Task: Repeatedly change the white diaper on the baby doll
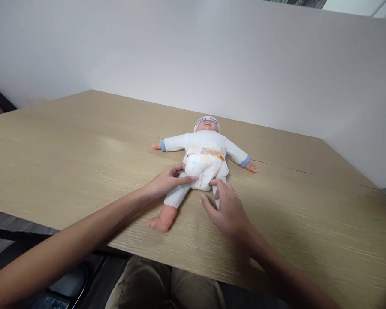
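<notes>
A baby doll (206, 139) in white clothes with blue cuffs lies on its back, arms spread and legs toward me. Around its hips is a white diaper (201, 169) with an orange printed waistband. My left hand (167, 182) is closed at the diaper's side by one leg, its thumb over the front and its fingers partly hidden. At the other leg opening, the fingertips of my right hand (228, 208) touch the diaper's edge. Its fingers are bent and the thumb stands apart, with nothing in between. This hand covers most of the doll's leg there.
The doll lies on a wide wood-grain table (83, 146). A pale wall (180, 56) rises behind its far edge. Below the near edge are my knees in brown trousers (144, 283) and dark items at the lower left.
</notes>
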